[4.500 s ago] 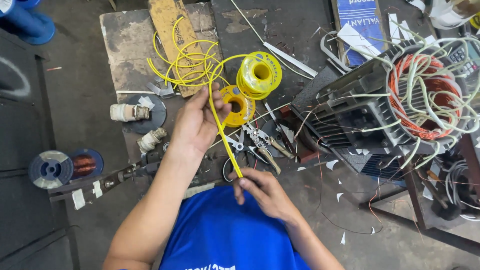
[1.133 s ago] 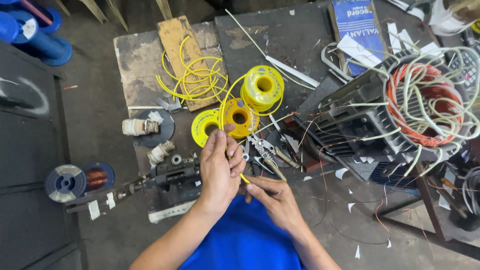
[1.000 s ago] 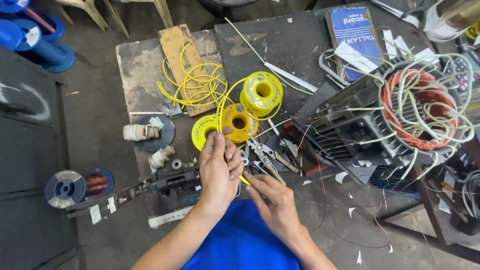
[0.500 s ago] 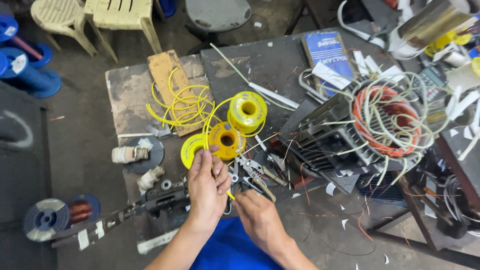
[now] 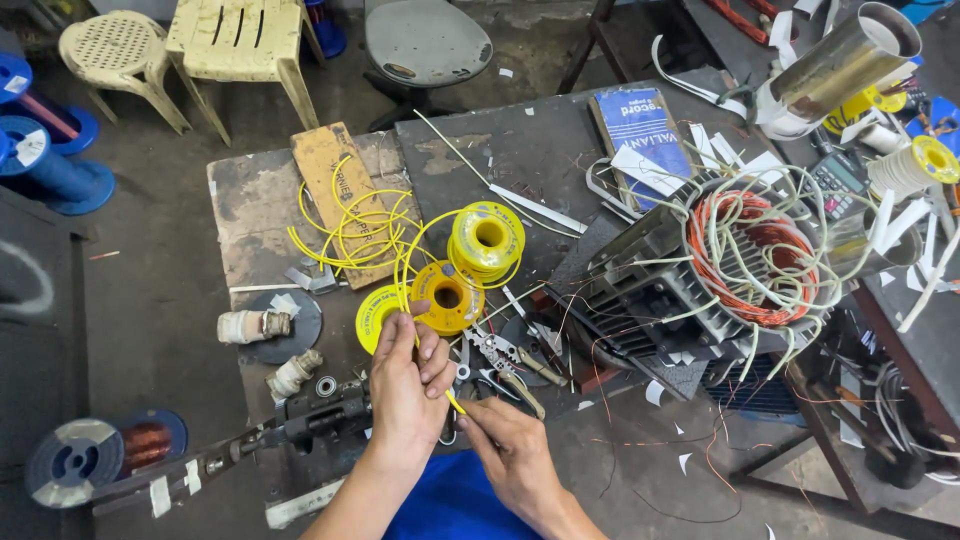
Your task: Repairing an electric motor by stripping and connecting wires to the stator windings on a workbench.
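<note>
My left hand (image 5: 405, 385) pinches a thin yellow sleeving tube (image 5: 408, 290) that runs up to a loose yellow coil (image 5: 350, 228) on the workbench. My right hand (image 5: 510, 445) holds the tube's lower end just below the left hand. Three yellow spools lie just beyond my hands: one upright (image 5: 487, 238), one orange-yellow (image 5: 448, 297), one flat (image 5: 375, 315). Pliers and cutters (image 5: 505, 360) lie to the right of my fingers.
A motor stator (image 5: 745, 265) with copper windings and white leads fills the right of the bench. A blue booklet (image 5: 640, 125), a copper wire spool (image 5: 95, 455), a metal tool (image 5: 300, 420), plastic chairs (image 5: 235, 40) and a stool (image 5: 425, 40) surround the work area.
The view has tilted up, showing chairs and stool. My hands came together near the spools, from the left hand reaching up at the coil to both pinching the tube close together.
</note>
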